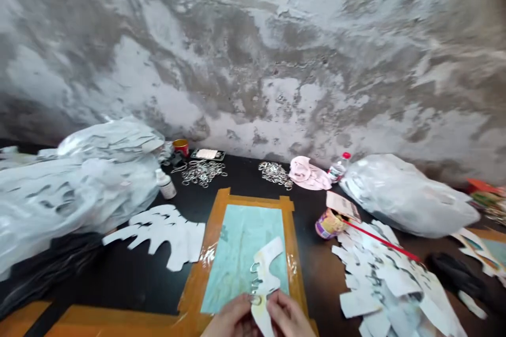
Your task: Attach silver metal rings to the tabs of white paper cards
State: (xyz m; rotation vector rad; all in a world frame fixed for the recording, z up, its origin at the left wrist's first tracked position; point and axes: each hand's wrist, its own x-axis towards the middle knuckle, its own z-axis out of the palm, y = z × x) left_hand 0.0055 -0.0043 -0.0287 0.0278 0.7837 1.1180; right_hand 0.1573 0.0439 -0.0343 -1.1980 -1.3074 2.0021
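Both my hands hold a curved white cut-out piece (267,280) low over a pale blue sheet (237,253). Small metal rings (254,269) hang along its notched left edge. My left hand (233,317) pinches that edge beside a ring near the thumb. On the right edge, my right hand (289,316) grips the piece between thumb and fingers. The lower tip runs down between the hands to the frame's bottom edge. Brown tape (221,216) borders the blue sheet on the black table (146,287).
Two piles of metal rings (203,172) lie at the back. White cut-outs (174,231) lie at left, with a small white bottle (166,185) behind. At right are a heap of white pieces (379,284), a paper cup (330,224), a red stick (383,242) and a plastic bag (407,195).
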